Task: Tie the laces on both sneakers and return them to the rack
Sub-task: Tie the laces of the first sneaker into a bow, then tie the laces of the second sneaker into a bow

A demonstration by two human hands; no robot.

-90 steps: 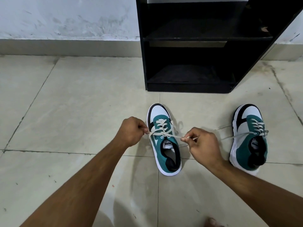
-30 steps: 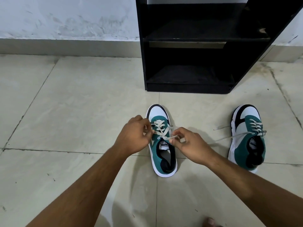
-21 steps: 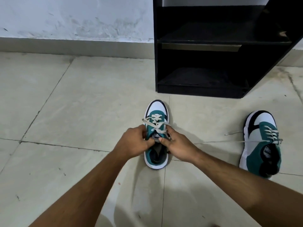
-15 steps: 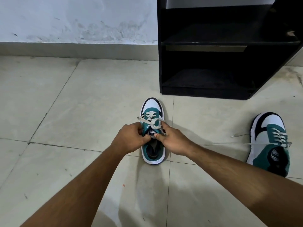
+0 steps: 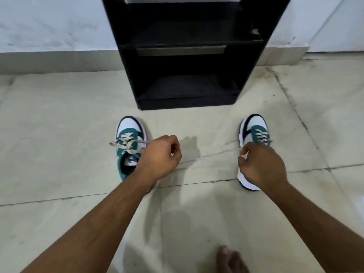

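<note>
The left sneaker (image 5: 131, 134), teal, white and black, stands on the floor with its cream laces in a bow. My left hand (image 5: 161, 156) is just to its right, fingers curled shut, hiding the shoe's right side and heel. The right sneaker (image 5: 254, 129) has loose laces. One long lace (image 5: 208, 156) runs straight from it across the tile into my left hand's fingers. My right hand (image 5: 260, 166) covers the right sneaker's rear and pinches that lace near the eyelets. A short lace end (image 5: 228, 143) lies free on the floor.
A black shoe rack (image 5: 187, 103) with bare shelves stands against the wall just beyond the sneakers. The floor is pale tile with dark grout lines. My bare foot (image 5: 230, 259) shows at the bottom edge.
Both hands have left the left sneaker, whose bow now stands free. My right hand moved right onto the right sneaker; my left hand moved to that shoe's long lace. The view shifted right.
</note>
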